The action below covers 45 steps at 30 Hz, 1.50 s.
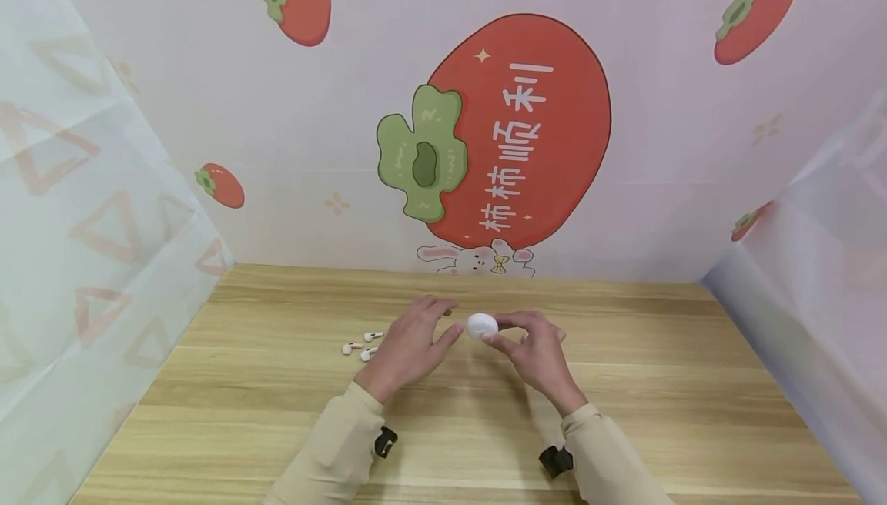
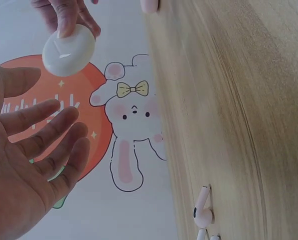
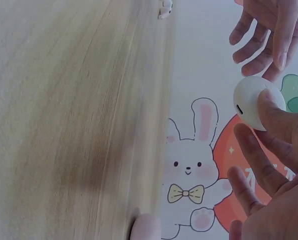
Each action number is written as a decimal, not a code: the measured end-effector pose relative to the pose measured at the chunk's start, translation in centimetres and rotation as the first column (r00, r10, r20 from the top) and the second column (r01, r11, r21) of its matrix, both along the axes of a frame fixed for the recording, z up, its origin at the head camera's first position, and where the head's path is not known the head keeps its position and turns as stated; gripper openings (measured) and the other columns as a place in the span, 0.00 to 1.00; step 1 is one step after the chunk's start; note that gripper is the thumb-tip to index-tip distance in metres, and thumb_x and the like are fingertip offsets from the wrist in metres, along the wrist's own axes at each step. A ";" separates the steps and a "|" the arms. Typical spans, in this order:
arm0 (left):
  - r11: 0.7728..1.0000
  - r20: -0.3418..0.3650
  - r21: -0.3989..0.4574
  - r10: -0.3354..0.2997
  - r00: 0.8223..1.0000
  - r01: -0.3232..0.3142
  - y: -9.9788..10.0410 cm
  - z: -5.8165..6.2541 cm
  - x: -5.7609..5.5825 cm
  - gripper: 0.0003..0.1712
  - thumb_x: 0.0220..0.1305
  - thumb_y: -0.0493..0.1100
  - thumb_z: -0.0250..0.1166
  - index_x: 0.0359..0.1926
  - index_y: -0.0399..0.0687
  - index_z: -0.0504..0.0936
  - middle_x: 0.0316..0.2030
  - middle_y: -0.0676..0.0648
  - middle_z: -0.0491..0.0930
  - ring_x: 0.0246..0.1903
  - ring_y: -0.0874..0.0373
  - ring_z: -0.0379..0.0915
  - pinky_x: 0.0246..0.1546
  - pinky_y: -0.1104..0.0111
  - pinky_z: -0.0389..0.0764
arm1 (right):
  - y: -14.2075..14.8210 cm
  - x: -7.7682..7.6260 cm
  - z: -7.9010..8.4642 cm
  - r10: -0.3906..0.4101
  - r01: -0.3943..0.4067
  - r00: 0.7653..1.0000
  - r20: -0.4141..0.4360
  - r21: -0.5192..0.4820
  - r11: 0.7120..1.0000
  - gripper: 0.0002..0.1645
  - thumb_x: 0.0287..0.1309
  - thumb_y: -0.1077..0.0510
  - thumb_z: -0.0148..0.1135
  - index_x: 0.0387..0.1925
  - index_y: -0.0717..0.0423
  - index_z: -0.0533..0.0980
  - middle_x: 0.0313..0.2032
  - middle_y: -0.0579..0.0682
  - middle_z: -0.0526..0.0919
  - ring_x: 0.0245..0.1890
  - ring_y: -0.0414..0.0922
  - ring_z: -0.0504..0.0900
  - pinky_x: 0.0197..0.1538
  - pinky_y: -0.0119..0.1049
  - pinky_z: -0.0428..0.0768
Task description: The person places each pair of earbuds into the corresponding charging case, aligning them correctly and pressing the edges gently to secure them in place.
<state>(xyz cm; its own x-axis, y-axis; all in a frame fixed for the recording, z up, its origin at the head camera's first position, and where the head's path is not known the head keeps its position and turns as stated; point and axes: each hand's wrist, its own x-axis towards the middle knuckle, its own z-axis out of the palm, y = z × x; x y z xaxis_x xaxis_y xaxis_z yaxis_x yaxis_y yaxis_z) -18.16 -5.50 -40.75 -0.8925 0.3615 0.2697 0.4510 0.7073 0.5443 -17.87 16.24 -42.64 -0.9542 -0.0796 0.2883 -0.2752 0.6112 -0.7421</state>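
Note:
A glossy white earbud charging case (image 1: 481, 326) is held up above the table, pinched between the thumb and fingers of my right hand (image 1: 537, 351). In the right wrist view a small dark slot shows on the edge of the case (image 3: 251, 102), and the lid looks closed. Just to its left is my left hand (image 1: 413, 343), fingers spread and relaxed, palm turned toward the case and holding nothing. Beside the left hand lie several loose earbuds, among them a pinkish earbud (image 1: 352, 349) and a white earbud (image 1: 373, 336).
On the wooden table (image 1: 277, 428), a rounded pale pink object (image 3: 146, 228) lies on the right, mostly hidden by my right hand in the head view. A backdrop printed with persimmons and a rabbit (image 1: 478, 261) rises at the table's back edge, with sheets on both sides.

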 end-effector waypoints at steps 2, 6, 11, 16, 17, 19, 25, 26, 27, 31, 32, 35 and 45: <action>1.000 0.001 0.006 -0.005 1.000 0.005 0.0 0.0 0.0 0.25 0.74 0.54 0.60 0.63 0.44 0.79 0.60 0.43 0.77 0.62 0.46 0.71 0.59 0.47 0.75 | 0.0 0.1 0.0 0.002 -0.002 1.000 -0.003 -0.013 1.000 0.16 0.50 0.56 0.80 0.42 0.51 0.89 0.37 0.45 0.89 0.49 0.49 0.79 0.50 0.54 0.52; 1.000 0.005 0.013 -0.010 1.000 0.010 0.0 0.0 0.0 0.25 0.74 0.54 0.60 0.63 0.44 0.79 0.60 0.44 0.77 0.61 0.47 0.72 0.59 0.48 0.76 | -0.1 0.2 0.1 0.004 -0.004 1.000 -0.005 -0.021 1.000 0.16 0.49 0.56 0.80 0.43 0.51 0.89 0.35 0.44 0.89 0.49 0.49 0.79 0.49 0.54 0.52; 1.000 0.004 0.022 -0.016 1.000 0.016 0.0 0.1 0.1 0.25 0.74 0.54 0.61 0.63 0.44 0.79 0.60 0.45 0.77 0.61 0.47 0.72 0.59 0.49 0.75 | -0.2 0.3 0.3 -0.002 0.002 1.000 0.009 -0.015 1.000 0.17 0.49 0.57 0.81 0.43 0.53 0.88 0.36 0.46 0.89 0.50 0.51 0.80 0.51 0.55 0.53; 0.999 -0.021 0.034 -0.034 0.999 0.034 0.1 0.2 0.0 0.24 0.73 0.53 0.62 0.63 0.45 0.80 0.59 0.46 0.78 0.61 0.48 0.72 0.60 0.50 0.75 | -0.4 0.3 0.4 -0.003 0.004 1.000 0.030 -0.010 1.000 0.16 0.50 0.58 0.80 0.43 0.55 0.88 0.37 0.47 0.89 0.51 0.52 0.80 0.54 0.57 0.53; 0.999 -0.026 0.037 -0.038 0.999 0.039 0.1 0.2 0.0 0.24 0.73 0.53 0.62 0.62 0.45 0.80 0.58 0.46 0.78 0.60 0.48 0.73 0.60 0.50 0.75 | -0.4 0.3 0.4 -0.001 0.001 1.000 0.030 -0.011 1.000 0.16 0.50 0.58 0.80 0.43 0.55 0.88 0.37 0.47 0.89 0.51 0.52 0.80 0.54 0.57 0.53; 0.998 -0.034 0.042 -0.046 0.998 0.047 0.1 0.3 0.0 0.24 0.73 0.53 0.63 0.62 0.46 0.81 0.57 0.47 0.79 0.59 0.49 0.73 0.59 0.51 0.76 | -0.4 0.3 0.4 0.004 -0.004 1.000 0.027 -0.013 1.000 0.16 0.50 0.58 0.80 0.43 0.55 0.88 0.37 0.48 0.89 0.51 0.52 0.80 0.54 0.57 0.52; 0.998 -0.041 0.037 -0.057 0.998 0.059 0.2 0.4 -0.1 0.23 0.72 0.54 0.64 0.60 0.47 0.82 0.54 0.48 0.79 0.57 0.50 0.74 0.58 0.52 0.77 | -0.5 0.3 0.5 0.014 -0.014 1.000 0.014 -0.018 1.000 0.16 0.49 0.58 0.80 0.42 0.55 0.88 0.37 0.47 0.89 0.50 0.52 0.81 0.53 0.57 0.52; 0.998 -0.041 0.035 -0.058 0.997 0.060 0.2 0.4 -0.1 0.23 0.72 0.54 0.64 0.60 0.47 0.82 0.54 0.48 0.79 0.57 0.50 0.74 0.58 0.52 0.77 | -0.5 0.3 0.5 0.016 -0.015 1.000 0.013 -0.018 1.000 0.16 0.49 0.58 0.80 0.42 0.55 0.88 0.37 0.47 0.89 0.50 0.52 0.81 0.53 0.57 0.52; 0.998 -0.044 0.033 -0.060 0.997 0.061 0.2 0.4 -0.1 0.23 0.72 0.54 0.64 0.60 0.47 0.82 0.53 0.48 0.79 0.57 0.49 0.74 0.58 0.51 0.77 | -0.5 0.3 0.5 0.018 -0.018 1.000 0.011 -0.018 1.000 0.16 0.49 0.58 0.80 0.42 0.55 0.88 0.37 0.47 0.89 0.50 0.52 0.81 0.53 0.58 0.52; 0.997 -0.055 0.034 -0.069 0.996 0.071 0.2 0.5 -0.1 0.22 0.71 0.53 0.65 0.58 0.47 0.83 0.53 0.48 0.79 0.56 0.49 0.74 0.57 0.51 0.77 | -0.6 0.4 0.5 0.033 -0.033 0.999 0.009 -0.025 0.999 0.15 0.49 0.58 0.80 0.41 0.54 0.88 0.37 0.46 0.89 0.50 0.52 0.81 0.54 0.60 0.53; 0.997 -0.060 0.036 -0.072 0.996 0.075 0.2 0.5 -0.1 0.21 0.71 0.53 0.66 0.57 0.47 0.83 0.53 0.48 0.79 0.56 0.49 0.74 0.56 0.52 0.77 | -0.6 0.4 0.5 0.037 -0.037 0.999 0.009 -0.026 0.999 0.15 0.49 0.58 0.80 0.41 0.54 0.88 0.37 0.46 0.89 0.50 0.52 0.82 0.54 0.60 0.53; 0.995 -0.065 0.043 -0.084 0.994 0.087 0.3 0.5 -0.1 0.17 0.70 0.51 0.67 0.53 0.47 0.85 0.52 0.48 0.79 0.55 0.49 0.74 0.56 0.52 0.77 | -0.7 0.4 0.5 0.047 -0.046 0.999 0.016 -0.033 0.998 0.15 0.49 0.58 0.80 0.41 0.54 0.88 0.38 0.46 0.89 0.50 0.51 0.82 0.56 0.62 0.53; 0.991 -0.045 0.067 -0.112 0.993 0.114 0.2 0.7 -0.2 0.14 0.71 0.50 0.66 0.47 0.45 0.85 0.53 0.47 0.78 0.57 0.48 0.73 0.59 0.51 0.75 | -0.6 0.7 0.4 0.064 -0.063 0.998 0.014 -0.050 0.997 0.15 0.48 0.60 0.81 0.41 0.55 0.88 0.39 0.46 0.88 0.52 0.52 0.79 0.56 0.57 0.55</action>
